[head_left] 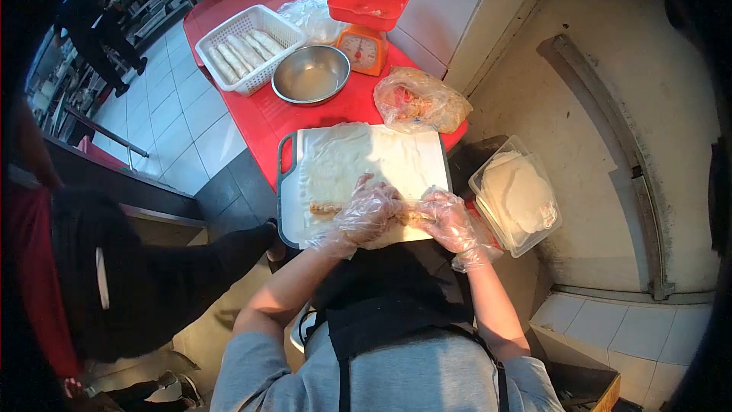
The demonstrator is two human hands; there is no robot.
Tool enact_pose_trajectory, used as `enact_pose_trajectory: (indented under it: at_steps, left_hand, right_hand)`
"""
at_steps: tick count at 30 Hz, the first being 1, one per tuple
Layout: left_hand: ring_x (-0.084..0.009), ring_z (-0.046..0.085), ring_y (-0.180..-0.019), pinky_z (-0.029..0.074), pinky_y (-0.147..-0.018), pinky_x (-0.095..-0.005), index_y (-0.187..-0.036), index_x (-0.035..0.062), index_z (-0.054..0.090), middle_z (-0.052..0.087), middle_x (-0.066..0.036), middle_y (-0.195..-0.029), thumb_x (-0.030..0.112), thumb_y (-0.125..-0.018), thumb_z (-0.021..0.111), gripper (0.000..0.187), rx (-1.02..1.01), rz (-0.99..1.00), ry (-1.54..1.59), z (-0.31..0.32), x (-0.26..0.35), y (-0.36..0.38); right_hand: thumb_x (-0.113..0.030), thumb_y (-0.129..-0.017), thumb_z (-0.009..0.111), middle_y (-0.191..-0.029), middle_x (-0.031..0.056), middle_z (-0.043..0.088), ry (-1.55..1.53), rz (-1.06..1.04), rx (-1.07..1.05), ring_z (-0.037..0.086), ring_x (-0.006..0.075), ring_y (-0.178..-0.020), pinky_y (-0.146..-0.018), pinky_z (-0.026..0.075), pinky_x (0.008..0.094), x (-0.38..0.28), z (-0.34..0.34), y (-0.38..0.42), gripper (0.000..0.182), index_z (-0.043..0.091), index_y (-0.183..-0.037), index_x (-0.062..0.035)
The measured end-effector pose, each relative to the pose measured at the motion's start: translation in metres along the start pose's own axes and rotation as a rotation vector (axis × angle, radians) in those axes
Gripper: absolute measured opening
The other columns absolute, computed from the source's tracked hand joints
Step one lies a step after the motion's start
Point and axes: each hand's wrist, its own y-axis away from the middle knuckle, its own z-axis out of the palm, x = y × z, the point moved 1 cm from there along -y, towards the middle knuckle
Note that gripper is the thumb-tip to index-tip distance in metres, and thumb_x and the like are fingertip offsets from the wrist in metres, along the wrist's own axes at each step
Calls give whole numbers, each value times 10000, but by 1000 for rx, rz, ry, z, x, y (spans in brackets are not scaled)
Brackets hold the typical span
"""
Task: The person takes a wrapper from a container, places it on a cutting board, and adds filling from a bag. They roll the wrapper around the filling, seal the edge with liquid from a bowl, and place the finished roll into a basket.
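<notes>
A thin, pale wrapper sheet lies across a white cutting board with a dark rim. Along the sheet's near side runs a strip of brownish filling. My left hand, in a clear plastic glove, is curled over the middle of this strip. Gloved likewise, my right hand has its fingers bent around the strip's right end. The filling shows between both hands and to the left of my left hand. My fingertips are partly hidden by the gloves and the filling.
On the red table stand a white basket of pale rolls, a steel bowl, an orange scale with a red tray, and a plastic bag of filling. Right: a tub of round wrappers. People stand left.
</notes>
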Motion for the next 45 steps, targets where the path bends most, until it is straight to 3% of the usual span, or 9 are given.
enact_pose_trajectory:
  at_steps: [6, 11, 15, 18, 24, 36, 39, 42, 45]
  left_hand:
    - [-217, 591, -1117, 240, -1134, -596, -986, 213, 720, 668, 15, -1083, 275, -769, 769, 231, 207, 15, 170, 4, 6, -2]
    - [-216, 586, -1138, 241, -1133, -599, -1069, 211, 694, 671, 9, -1130, 319, -799, 761, 299, 61, 80, 44, 25, 2, -9]
    - [-224, 602, -1117, 270, -1109, -613, -1294, 203, 598, 677, 5, -1151, 307, -826, 742, 501, 210, 71, 169, 8, 16, -4]
    - [-240, 639, -1036, 296, -1091, -607, -1411, 151, 498, 707, -1, -1060, 305, -810, 756, 672, 93, 49, -19, 15, 12, -1]
    - [-232, 671, -924, 333, -1096, -534, -1434, 124, 477, 725, -9, -864, 314, -768, 797, 763, 161, -68, -67, -15, -20, 36]
    - [-245, 657, -944, 421, -1024, -450, -1361, 185, 544, 750, 45, -971, 146, -671, 868, 763, 354, -5, 60, -61, -110, 109]
    - [-310, 638, -1047, 430, -1038, -445, -1385, 145, 526, 717, -48, -1133, 119, -675, 869, 789, 295, -25, 251, -55, -118, 113]
    - [-362, 567, -1242, 455, -1034, -457, -1403, 27, 487, 548, -255, -1386, 199, -766, 825, 742, 360, -264, 656, -69, -102, 106]
    - [-389, 513, -1309, 455, -1044, -440, -1364, -5, 520, 537, -265, -1383, 219, -820, 777, 642, 546, -169, 150, -83, -128, 89]
  right_hand:
    - [-177, -706, 814, -867, 99, 688, -34, 0, 111, 651, 300, -890, -857, 505, 425, 3, -10, 6, 221, 758, -891, -69]
    - [-136, -738, 788, -807, 105, 683, -11, -43, 117, 656, 298, -825, -832, 507, 426, 9, 3, 5, 103, 760, -813, -71]
    - [-137, -805, 755, -857, 119, 697, -179, 106, 107, 667, 315, -883, -895, 499, 440, 14, -7, 7, 142, 756, -919, -51]
    - [-165, -860, 721, -1004, 137, 696, -16, 99, 70, 645, 332, -984, -947, 483, 434, 7, -16, 8, 249, 729, -1082, -52]
    - [-173, -880, 694, -1032, 141, 683, -44, 144, 25, 626, 334, -1019, -922, 490, 426, 11, -14, 7, 278, 719, -1133, -58]
    - [-109, -866, 686, -1003, 127, 693, -24, 130, 6, 631, 322, -984, -892, 506, 416, 15, -14, 0, 267, 734, -1129, -99]
    - [-157, -877, 690, -987, 132, 687, -11, 198, 33, 628, 326, -989, -893, 506, 420, 6, -15, -7, 290, 713, -1161, -100]
    - [-270, -875, 704, -986, 148, 682, 52, 261, 124, 629, 338, -995, -884, 507, 425, 3, -12, -19, 382, 678, -1215, -98]
    - [-377, -842, 723, -989, 168, 674, 316, 291, 200, 635, 353, -985, -857, 511, 435, -3, 7, -31, 482, 657, -1224, -92]
